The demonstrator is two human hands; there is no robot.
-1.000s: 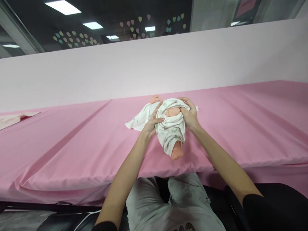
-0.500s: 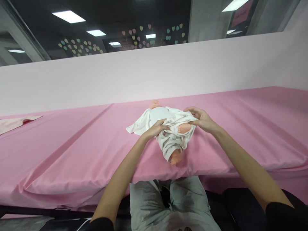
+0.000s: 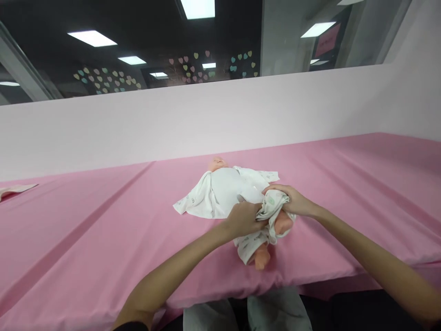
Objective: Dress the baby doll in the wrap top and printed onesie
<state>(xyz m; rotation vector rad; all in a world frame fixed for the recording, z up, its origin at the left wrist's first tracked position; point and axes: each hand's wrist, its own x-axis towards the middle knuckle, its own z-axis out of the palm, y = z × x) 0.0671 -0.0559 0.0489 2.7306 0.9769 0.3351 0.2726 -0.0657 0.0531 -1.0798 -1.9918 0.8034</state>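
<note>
A baby doll (image 3: pixel 225 181) lies on its back, head away from me and feet towards me. An opened white printed baby top (image 3: pixel 205 200) spreads out on both sides of its pale torso. Printed baby pants (image 3: pixel 274 202) are bunched low around the doll's legs, with both orange-pink feet sticking out. My left hand (image 3: pixel 244 218) is closed on the near-left part of the bunched pants, its fingertips partly hidden in the cloth. On the other side my right hand (image 3: pixel 291 197) grips the pants beside the raised foot (image 3: pixel 283 222).
A pink cover (image 3: pixel 103 239) with folds lies over the table under the doll. At the far left edge is a pale pink cloth (image 3: pixel 15 189). Behind the table stands a white low wall (image 3: pixel 138 124), topped by a dark window with heart stickers (image 3: pixel 106 82).
The pants have come down off the doll's belly and are bunched at its legs, showing more torso. My left hand has moved right and closed on the cloth. The view has shifted slightly.
</note>
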